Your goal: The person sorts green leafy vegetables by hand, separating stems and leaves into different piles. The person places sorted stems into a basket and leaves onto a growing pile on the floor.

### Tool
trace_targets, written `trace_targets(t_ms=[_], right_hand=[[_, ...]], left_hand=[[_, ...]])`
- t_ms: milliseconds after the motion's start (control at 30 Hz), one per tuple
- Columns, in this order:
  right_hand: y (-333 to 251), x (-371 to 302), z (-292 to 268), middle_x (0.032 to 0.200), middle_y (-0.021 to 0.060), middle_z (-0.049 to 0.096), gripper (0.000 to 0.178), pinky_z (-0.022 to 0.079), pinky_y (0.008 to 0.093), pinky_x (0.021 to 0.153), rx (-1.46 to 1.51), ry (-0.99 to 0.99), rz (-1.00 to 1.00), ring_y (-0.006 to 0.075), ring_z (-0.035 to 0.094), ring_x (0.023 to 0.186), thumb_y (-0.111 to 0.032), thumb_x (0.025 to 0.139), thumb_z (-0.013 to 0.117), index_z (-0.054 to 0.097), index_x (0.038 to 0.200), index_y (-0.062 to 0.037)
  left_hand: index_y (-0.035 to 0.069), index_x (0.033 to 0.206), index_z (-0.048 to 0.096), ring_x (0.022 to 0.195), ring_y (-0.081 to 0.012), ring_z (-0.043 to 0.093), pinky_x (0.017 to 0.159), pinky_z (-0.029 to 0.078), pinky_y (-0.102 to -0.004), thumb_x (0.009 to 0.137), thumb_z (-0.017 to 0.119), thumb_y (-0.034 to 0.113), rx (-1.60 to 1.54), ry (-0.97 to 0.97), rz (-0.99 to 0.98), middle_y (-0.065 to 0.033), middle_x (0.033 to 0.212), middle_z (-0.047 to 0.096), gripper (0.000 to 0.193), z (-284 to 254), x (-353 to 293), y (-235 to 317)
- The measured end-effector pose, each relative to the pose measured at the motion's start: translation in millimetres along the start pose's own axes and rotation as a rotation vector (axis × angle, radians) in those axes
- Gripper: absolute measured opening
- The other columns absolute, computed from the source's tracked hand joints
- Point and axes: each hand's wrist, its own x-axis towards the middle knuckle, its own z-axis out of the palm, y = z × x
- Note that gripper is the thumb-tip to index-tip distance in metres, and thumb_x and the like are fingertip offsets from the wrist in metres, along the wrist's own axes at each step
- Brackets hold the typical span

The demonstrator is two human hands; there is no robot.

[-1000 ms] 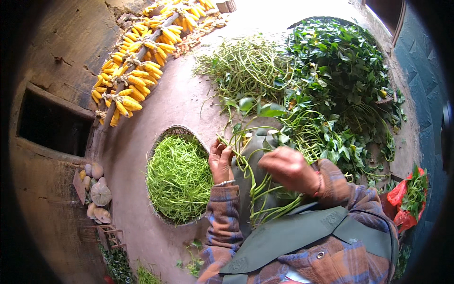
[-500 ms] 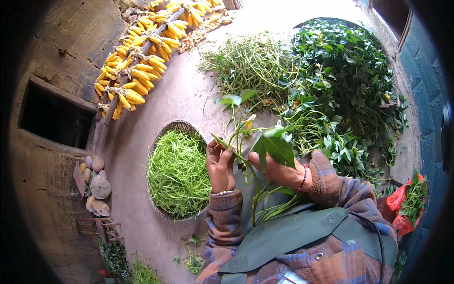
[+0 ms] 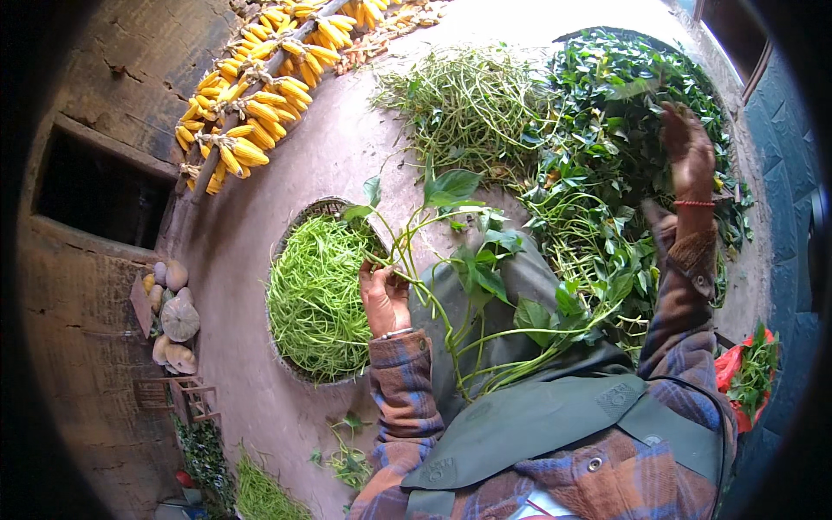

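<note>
My left hand [image 3: 386, 297] is closed, pinching a leafy vine [image 3: 444, 322] at the right rim of a round basket. Long green stems and broad leaves of the vine spread across my lap. Bright green stripped stalks [image 3: 316, 299] heap up inside the basket [image 3: 322, 209]. Out to the far right, my right hand [image 3: 689, 156] is raised over a big pile of leaves [image 3: 607, 113]. Its fingers are stretched out and smeared by motion, with no vine in them. A blurred leaf [image 3: 637, 88] shows just beyond the fingertips.
A heap of bare vine stems [image 3: 472, 108] lies beside the leaf pile. Corn cobs [image 3: 260, 108] hang on a pole at the upper left. Pumpkins [image 3: 180, 320] sit along the left wall, by a small wooden stool [image 3: 195, 400]. At right is a red bag [image 3: 730, 368] of greens.
My right hand has left the vine, where it was on a large leaf, and swung out right over the leaf pile, opening. My left hand keeps the vine, slightly left of before.
</note>
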Motion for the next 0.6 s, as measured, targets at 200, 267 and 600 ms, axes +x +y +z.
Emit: trace_targets(t_ms=[200,267,600], right_hand=[[24,-113,63,0.098,0.0091,0.070,0.019,0.054,0.0300,0.079,-0.462,-0.533,0.010,0.0168,0.067,0.085,-0.012,0.096,0.057,0.066,0.106,0.0002],[33,-166,90,0.092,0.0089,0.070,0.017,0.055,0.0293,0.076,-0.357,-0.840,0.237,0.0160,0.067,0.083,-0.007,0.093,0.058,0.068,0.103,0.0032],[60,-229,120,0.092,0.0126,0.061,0.020,0.053,0.0397,0.074,-0.874,-1.141,-0.394,0.0316,0.063,0.086,-0.007,0.081,0.063,0.060,0.101,-0.0036]], left_hand=[[0.013,0.120,0.053,0.084,-0.0160,0.062,0.077,0.053,-0.0319,0.084,0.059,-0.002,-0.088,-0.102,-0.114,-0.0011,0.097,0.062,0.040,8,-1,-10],[0.013,0.120,0.053,0.084,-0.0157,0.061,0.078,0.053,-0.0319,0.085,0.060,-0.002,-0.082,-0.116,-0.098,-0.0008,0.098,0.062,0.038,14,-5,-11],[0.012,0.112,0.055,0.085,-0.0095,0.058,0.077,0.052,-0.0285,0.089,0.061,-0.004,0.018,-0.210,0.065,0.0033,0.097,0.059,0.029,43,-35,15]])
